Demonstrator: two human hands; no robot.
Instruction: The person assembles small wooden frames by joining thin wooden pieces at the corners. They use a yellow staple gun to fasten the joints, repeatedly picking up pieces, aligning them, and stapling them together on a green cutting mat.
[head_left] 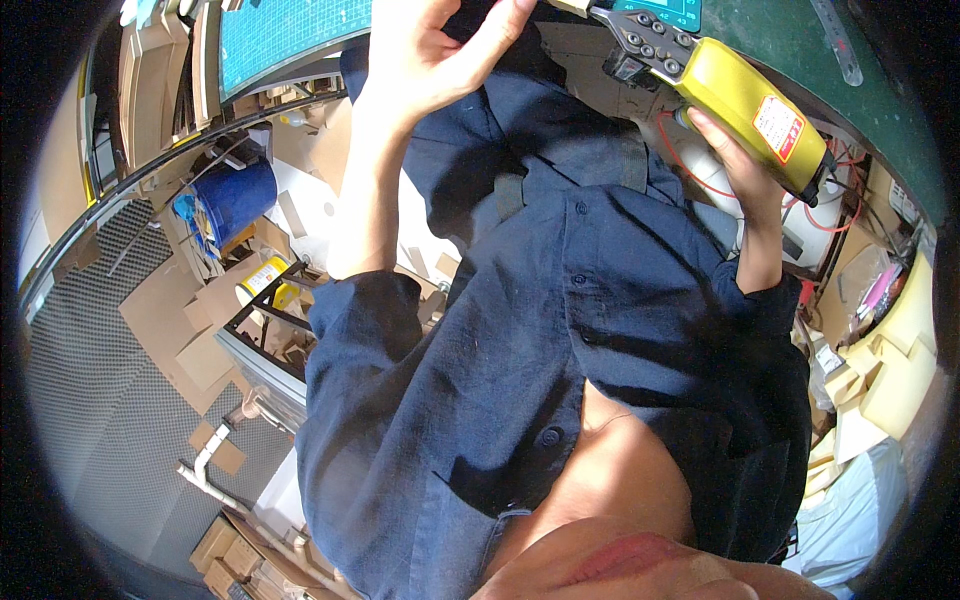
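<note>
My right hand (742,168) is wrapped round the yellow body of a crimping tool (735,95), gripping it from below. The tool's dark, bolted metal head (650,42) points up and left. A small pale piece (570,5) shows at its tip, cut off by the upper edge of the picture. Left of the head, my left hand (425,75) is raised with its fingers curled and its thumb stretched toward the tool. Its fingertips run out of the picture, so what they pinch is hidden.
A teal cutting mat (290,35) lies at the upper left, another mat (665,12) behind the tool. At right is a dark green worktop (880,75) bearing a clear strip (838,45). Below left stand a blue bin (235,200), a yellow tub (262,280) and cardboard (165,330).
</note>
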